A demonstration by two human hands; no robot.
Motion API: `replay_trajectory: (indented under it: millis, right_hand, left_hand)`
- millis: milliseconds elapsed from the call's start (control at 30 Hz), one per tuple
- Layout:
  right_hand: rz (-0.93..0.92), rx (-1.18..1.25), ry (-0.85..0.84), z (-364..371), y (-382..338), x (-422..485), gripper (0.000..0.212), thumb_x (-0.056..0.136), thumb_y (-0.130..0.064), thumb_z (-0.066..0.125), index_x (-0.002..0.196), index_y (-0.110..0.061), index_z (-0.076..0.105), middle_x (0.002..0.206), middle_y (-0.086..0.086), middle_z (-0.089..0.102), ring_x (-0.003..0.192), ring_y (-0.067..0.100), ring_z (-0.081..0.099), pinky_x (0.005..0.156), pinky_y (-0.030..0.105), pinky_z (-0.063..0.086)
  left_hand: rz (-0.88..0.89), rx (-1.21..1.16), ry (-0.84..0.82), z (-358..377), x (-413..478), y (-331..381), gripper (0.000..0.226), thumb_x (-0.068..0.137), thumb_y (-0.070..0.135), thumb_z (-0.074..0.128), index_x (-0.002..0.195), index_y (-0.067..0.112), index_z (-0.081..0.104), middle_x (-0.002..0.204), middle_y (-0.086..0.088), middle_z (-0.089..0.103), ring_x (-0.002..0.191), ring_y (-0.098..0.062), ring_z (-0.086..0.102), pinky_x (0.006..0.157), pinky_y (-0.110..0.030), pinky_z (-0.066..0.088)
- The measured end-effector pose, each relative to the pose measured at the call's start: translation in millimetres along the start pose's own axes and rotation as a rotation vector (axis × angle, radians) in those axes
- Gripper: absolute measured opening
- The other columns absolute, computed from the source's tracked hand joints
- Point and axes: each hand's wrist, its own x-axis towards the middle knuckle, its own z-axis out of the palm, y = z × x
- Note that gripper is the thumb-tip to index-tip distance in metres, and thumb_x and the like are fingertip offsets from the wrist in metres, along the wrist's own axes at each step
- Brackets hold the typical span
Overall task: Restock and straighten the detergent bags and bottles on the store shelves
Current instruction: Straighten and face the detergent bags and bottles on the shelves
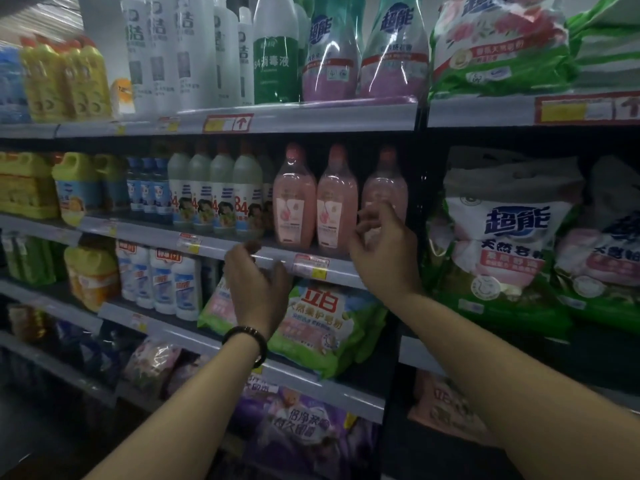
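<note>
Person faces the store shelves, both arms raised to the middle rows.

R hand [384, 244] is up at the shelf w/ three pink bottles [294, 202], right in front of the lower part of the rightmost pink bottle [385, 181]. Back of hand faces the camera, fingers bent, thumb out to the left. Can't tell if the fingertips touch the btl or hover just off it; no clear wrap around it. That btl stands upright, set a bit further back than the other two.

L hand [258, 285] is lower and to the left, across the shelf rail [207, 245] and over the top edge of the green-and-pink detergent bag [325, 320] one shelf down. Fingers loosely curled, thumb apart, nothing held in them. Dark bead bracelet [247, 337] on that wrist. Bag leans forward, its bottom hanging over its shelf's front edge.

A price tag [310, 265] sits on the rail between the two hands. Left of the pink btls: a row of white bottles [221, 199]. In the next bay to the right, beside the R hand: large detergent bags [502, 244]. Purple bag [304, 427] on the shelf below the arms.
</note>
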Motion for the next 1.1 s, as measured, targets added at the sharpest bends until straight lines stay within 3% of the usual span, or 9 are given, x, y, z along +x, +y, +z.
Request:
replay_trajectory:
  millis: [67, 133, 300, 400, 500, 600, 733, 900, 1100]
  right_hand:
    - [-0.104, -0.003, -0.058, -0.7, -2.0, -35.7, 0.014, 0.089, -0.011, 0.075, 0.098, -0.013, 0.064, 0.084, -0.007, 0.066, 0.067, -0.001, 0.06, 0.059, 0.015, 0.049]
    - [-0.039, -0.023, -0.2, 4.1, 4.8, -79.8, 0.015, 0.091, -0.015, 0.076, 0.091, -0.018, 0.062, 0.077, -0.01, 0.062, 0.063, 0.0, 0.057, 0.057, 0.016, 0.045]
    - [0.563, -0.097, -0.399, 31.4, 49.5, -161.4, 0.024, 0.096, -0.035, 0.074, 0.107, -0.018, 0.061, 0.097, 0.003, 0.075, 0.09, 0.022, 0.072, 0.076, 0.036, 0.056]
    - [0.791, -0.061, -0.296, 45.6, 70.8, -169.3, 0.024, 0.098, -0.031, 0.071, 0.106, -0.015, 0.055, 0.109, 0.012, 0.073, 0.102, 0.032, 0.069, 0.082, 0.036, 0.052]
    - [0.927, 0.038, -0.251, 63.5, 88.1, -163.5, 0.044, 0.091, -0.047, 0.074, 0.115, -0.01, 0.064, 0.112, 0.01, 0.074, 0.104, 0.033, 0.071, 0.091, 0.045, 0.058]
    - [1.019, 0.135, -0.207, 87.5, 121.9, -160.0, 0.071, 0.061, -0.073, 0.07, 0.103, -0.016, 0.076, 0.101, 0.006, 0.078, 0.094, 0.032, 0.075, 0.085, 0.054, 0.064]
    - [1.136, 0.211, -0.161, 98.4, 111.7, -142.5, 0.07, 0.053, -0.064, 0.083, 0.105, -0.017, 0.081, 0.099, 0.002, 0.08, 0.091, 0.026, 0.077, 0.084, 0.048, 0.066]
    - [1.079, 0.175, -0.092, 108.9, 110.2, -141.3, 0.044, 0.073, -0.013, 0.093, 0.113, -0.012, 0.076, 0.107, 0.004, 0.079, 0.095, 0.022, 0.076, 0.081, 0.033, 0.061]
    - [0.782, 0.08, -0.068, 105.4, 126.5, -133.4, 0.041, 0.086, -0.01, 0.082, 0.121, -0.02, 0.064, 0.114, -0.001, 0.076, 0.102, 0.02, 0.073, 0.089, 0.047, 0.063]
  left_hand:
    - [0.008, 0.094, -0.121, -2.8, -33.6, -27.2, 0.04, 0.092, 0.018, 0.075, 0.125, 0.013, 0.053, 0.126, -0.006, 0.05, 0.117, -0.028, 0.05, 0.098, -0.041, 0.046]
    - [-0.052, 0.175, -0.318, -0.3, -68.5, -57.9, 0.046, 0.092, 0.023, 0.077, 0.13, 0.012, 0.054, 0.134, -0.014, 0.05, 0.122, -0.034, 0.05, 0.1, -0.043, 0.047]
    - [-0.119, 0.302, -0.604, 12.6, -119.1, -97.7, 0.081, 0.091, 0.045, 0.078, 0.156, 0.016, 0.04, 0.161, -0.023, 0.034, 0.149, -0.045, 0.034, 0.113, -0.053, 0.043]
    - [-0.182, 0.314, -0.641, 22.3, -125.1, -109.5, 0.108, 0.085, 0.064, 0.077, 0.168, 0.023, 0.02, 0.173, -0.024, 0.011, 0.162, -0.04, 0.012, 0.124, -0.053, 0.032]
    - [-0.282, 0.213, -0.662, 31.6, -130.7, -120.3, 0.123, 0.075, 0.081, 0.071, 0.168, 0.025, 0.013, 0.17, -0.023, 0.016, 0.159, -0.043, 0.017, 0.121, -0.06, 0.034]
    - [-0.343, 0.157, -0.635, 41.9, -139.8, -120.6, 0.126, 0.073, 0.087, 0.058, 0.169, 0.022, 0.009, 0.172, -0.02, 0.013, 0.162, -0.038, 0.008, 0.124, -0.059, 0.027]
    - [-0.348, 0.131, -0.524, 54.0, -146.5, -118.0, 0.125, 0.072, 0.088, 0.054, 0.168, 0.02, 0.013, 0.175, -0.014, 0.016, 0.164, -0.034, 0.001, 0.128, -0.059, 0.018]
    - [-0.392, 0.084, -0.492, 56.4, -152.5, -120.7, 0.119, 0.068, 0.082, 0.068, 0.162, 0.026, 0.02, 0.175, -0.004, 0.012, 0.164, -0.027, 0.004, 0.122, -0.073, 0.01]
    - [-0.331, 0.172, -0.482, 88.1, -138.8, -98.6, 0.11, 0.081, 0.06, 0.08, 0.159, 0.019, 0.014, 0.175, -0.011, 0.008, 0.163, -0.026, -0.016, 0.123, -0.071, -0.001]
